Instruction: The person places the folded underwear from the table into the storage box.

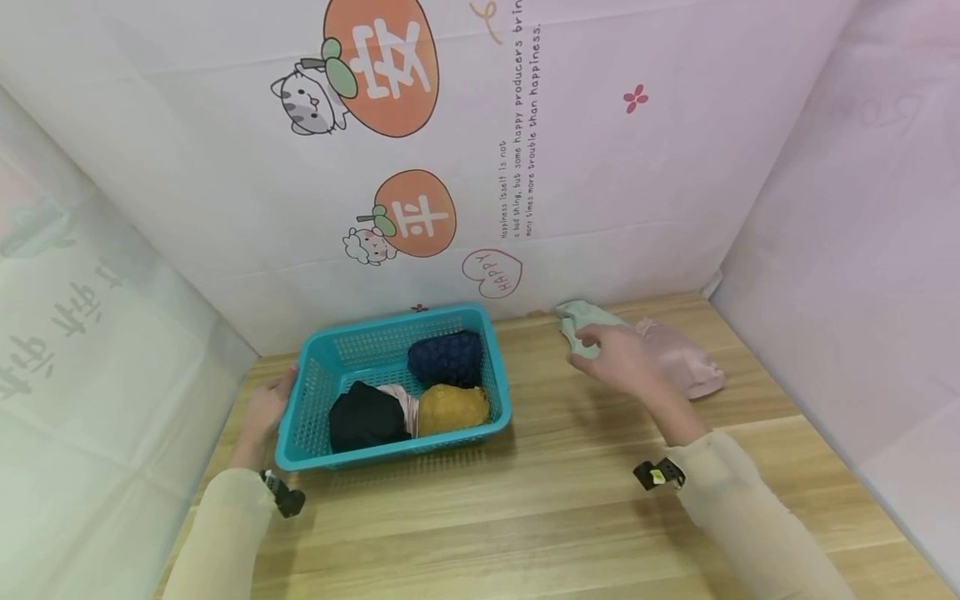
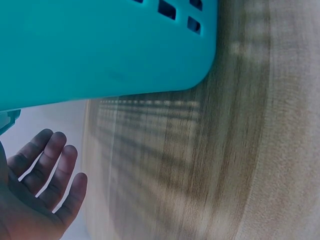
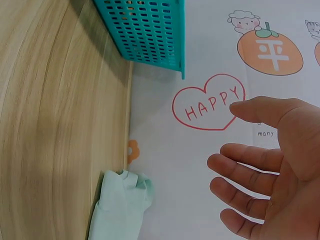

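Note:
A turquoise plastic basket (image 1: 384, 454) stands on the table, holding a black folded cloth bundle (image 1: 367, 419), a dark blue one (image 1: 446, 360), a mustard one (image 1: 452, 408) and a strip of pink fabric (image 1: 403, 406). My left hand (image 1: 267, 406) is at the basket's left rim; in the left wrist view its fingers (image 2: 59, 172) are loosely extended, with the thumb mostly out of sight. Above a mint green cloth (image 1: 583, 317) hovers my right hand (image 1: 617, 358), fingers apart and holding nothing. Beside that cloth lies a pink satiny bundle (image 1: 682, 358), partly hidden by the hand.
The wooden table (image 1: 525, 517) meets a printed white sheet (image 1: 585, 183) at the back. Similar sheets hang at the left (image 1: 97, 400) and right (image 1: 862, 275). Dark wrist cameras are strapped to both forearms.

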A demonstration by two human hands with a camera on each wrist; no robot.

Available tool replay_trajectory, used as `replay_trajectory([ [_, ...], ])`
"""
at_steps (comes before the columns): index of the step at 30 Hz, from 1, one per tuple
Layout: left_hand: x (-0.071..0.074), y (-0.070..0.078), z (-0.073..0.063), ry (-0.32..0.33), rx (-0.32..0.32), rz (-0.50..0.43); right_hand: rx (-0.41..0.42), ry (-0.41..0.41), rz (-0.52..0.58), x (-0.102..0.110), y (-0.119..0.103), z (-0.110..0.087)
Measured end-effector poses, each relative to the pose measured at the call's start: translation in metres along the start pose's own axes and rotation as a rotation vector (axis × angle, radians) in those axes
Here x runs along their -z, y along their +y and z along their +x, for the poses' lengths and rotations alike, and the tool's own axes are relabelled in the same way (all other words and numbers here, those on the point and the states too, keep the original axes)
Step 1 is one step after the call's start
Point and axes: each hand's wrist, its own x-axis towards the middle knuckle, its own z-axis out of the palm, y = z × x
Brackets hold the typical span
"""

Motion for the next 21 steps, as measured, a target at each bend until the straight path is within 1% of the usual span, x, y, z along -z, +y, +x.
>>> replay_trajectory([
  [8,-0.001,0.000,0.001,0.006,0.025,-0.006,-0.025,-0.018,0.006,0.002,0.011,0.000],
  [13,-0.001,-0.001,0.002,0.009,0.027,-0.016,-0.047,-0.018,-0.009,0.005,0.019,-0.003],
  [17,-0.001,-0.001,0.002,0.007,0.019,-0.022,-0.049,-0.014,-0.040,0.010,0.024,-0.005],
  [21,-0.001,-0.002,0.003,0.008,0.013,-0.013,-0.035,0.016,-0.089,0.014,0.028,-0.007],
])
